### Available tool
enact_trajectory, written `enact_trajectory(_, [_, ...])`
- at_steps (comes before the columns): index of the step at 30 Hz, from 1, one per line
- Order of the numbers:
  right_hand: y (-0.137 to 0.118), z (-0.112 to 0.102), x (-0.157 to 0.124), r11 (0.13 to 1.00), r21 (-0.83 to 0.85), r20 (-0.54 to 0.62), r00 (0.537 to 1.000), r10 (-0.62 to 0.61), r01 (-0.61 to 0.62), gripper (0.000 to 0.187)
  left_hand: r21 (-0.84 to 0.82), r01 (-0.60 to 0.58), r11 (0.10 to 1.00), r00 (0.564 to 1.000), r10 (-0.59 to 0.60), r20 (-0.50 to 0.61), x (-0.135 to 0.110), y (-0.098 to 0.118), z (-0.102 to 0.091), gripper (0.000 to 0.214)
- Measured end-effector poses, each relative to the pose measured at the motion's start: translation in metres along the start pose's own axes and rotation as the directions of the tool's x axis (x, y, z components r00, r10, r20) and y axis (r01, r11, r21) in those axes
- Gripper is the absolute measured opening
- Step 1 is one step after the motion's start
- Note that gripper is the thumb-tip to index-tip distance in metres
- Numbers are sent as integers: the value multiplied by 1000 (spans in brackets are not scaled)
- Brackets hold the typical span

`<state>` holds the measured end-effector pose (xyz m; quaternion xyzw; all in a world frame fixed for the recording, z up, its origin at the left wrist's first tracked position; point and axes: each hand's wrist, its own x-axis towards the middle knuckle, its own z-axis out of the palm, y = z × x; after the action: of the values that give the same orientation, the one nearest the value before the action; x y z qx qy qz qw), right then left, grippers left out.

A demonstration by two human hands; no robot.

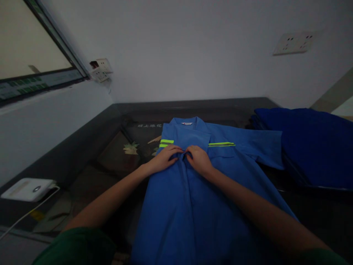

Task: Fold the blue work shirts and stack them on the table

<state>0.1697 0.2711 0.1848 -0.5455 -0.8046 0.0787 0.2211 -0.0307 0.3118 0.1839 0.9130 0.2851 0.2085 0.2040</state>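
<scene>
A blue short-sleeved work shirt lies front up on the dark table, its collar at the far end. Yellow-green reflective strips cross the chest. The sleeve on the left is folded inward over the chest, while the right-hand sleeve stretches out sideways. My left hand is closed on the cloth near the middle of the chest, just below the folded part. Close beside it, my right hand pinches the fabric too, fingertips almost meeting the left ones. A ridge of cloth runs down from between the hands.
A stack of dark blue cloth sits on the table's right side, near the spread sleeve. A white device with a cable lies at the left. The dark table meets walls behind and left, where sockets are mounted.
</scene>
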Motion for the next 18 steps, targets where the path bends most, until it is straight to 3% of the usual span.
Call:
enact_trajectory(4, [2,-1,-1,999,36,19,1000,19,-20,21,-58,-8,998,997,4,-75,9,1,3,21])
enact_trajectory(7, [3,-3,-9,1000,27,22,1000,-4,4,22,-41,-14,999,998,12,-65,15,-1,3,13])
enact_trajectory(11, [1,-9,-20,998,-58,7,1000,-13,14,27,-11,19,1000,999,-20,-47,19,-2,5,9])
enact_trajectory(15, [-6,-12,-22,984,-167,52,998,-47,55,15,-20,28,999,998,-29,-63,24,2,7,11])
enact_trajectory(18, [-9,-12,-22,974,-210,65,995,-73,85,23,-8,27,1000,997,-28,-72,27,6,9,13])
